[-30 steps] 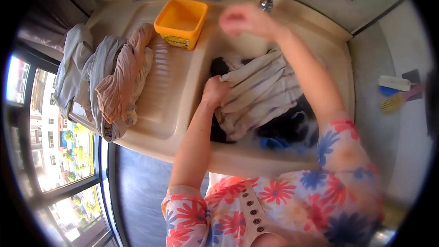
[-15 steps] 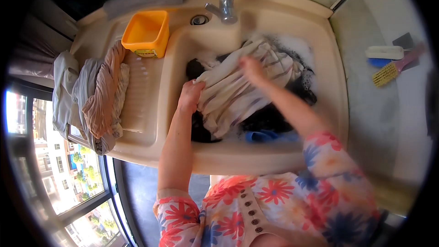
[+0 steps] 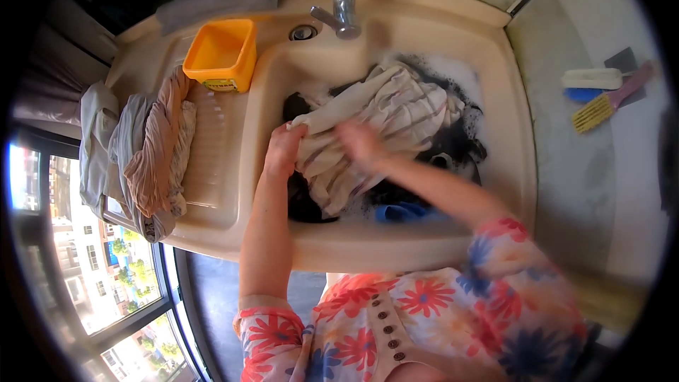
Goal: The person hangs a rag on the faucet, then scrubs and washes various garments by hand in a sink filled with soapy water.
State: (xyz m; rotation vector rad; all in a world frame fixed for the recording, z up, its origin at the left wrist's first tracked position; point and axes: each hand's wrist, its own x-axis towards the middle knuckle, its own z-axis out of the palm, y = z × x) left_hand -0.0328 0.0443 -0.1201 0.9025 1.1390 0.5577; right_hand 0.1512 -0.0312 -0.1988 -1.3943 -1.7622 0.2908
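A cream garment with thin dark stripes (image 3: 403,110) lies bunched across the soapy basin. My left hand (image 3: 285,147) is closed on its left edge, fingers wrapped into the cloth. Over the middle of the garment is my right hand (image 3: 362,147), smeared by motion, so its fingers do not show clearly. Dark wet clothes (image 3: 456,143) lie under and around the striped cloth. A blue cloth (image 3: 399,212) shows at the basin's near side, with suds about it.
At the back stands a tap (image 3: 344,10). Left of the basin are a yellow tub (image 3: 221,56) on the ribbed drainboard (image 3: 212,148) and several twisted garments (image 3: 152,148). A yellow-bristled brush (image 3: 598,113) and a white-and-blue brush (image 3: 593,81) are at the right wall.
My right hand has moved left and toward me over the striped garment, nearer my left hand. My left hand keeps its hold on the cloth's edge.
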